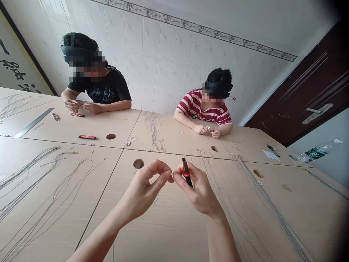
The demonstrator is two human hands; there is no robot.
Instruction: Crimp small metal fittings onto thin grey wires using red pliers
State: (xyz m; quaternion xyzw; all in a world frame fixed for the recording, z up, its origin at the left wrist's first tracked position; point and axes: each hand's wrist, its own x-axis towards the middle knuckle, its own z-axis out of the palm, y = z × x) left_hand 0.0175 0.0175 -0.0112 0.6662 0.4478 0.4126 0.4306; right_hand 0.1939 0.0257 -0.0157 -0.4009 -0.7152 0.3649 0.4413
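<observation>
My left hand (152, 185) is closed in a pinch on a thin dark cord (157, 198), which hangs in a curve beneath the fingers. Fingertips of both hands almost meet, and the small piece between them is too fine to make out. Across the palm side of my right hand (197, 189) lies a black and red lighter (186, 173), metal end up, gripped by the curled fingers. That hand's thumb and forefinger also press together at the cord's end. Both hands are above the tabletop (158, 233).
Bundles of thin cords lie left (29, 171) and right (261, 196). Another lighter (87, 137), a steel ruler (34, 122), a pen (269, 148) and a water bottle (321, 151) rest on the table. Two people sit opposite, working with their hands. Round holes pierce the tabletop.
</observation>
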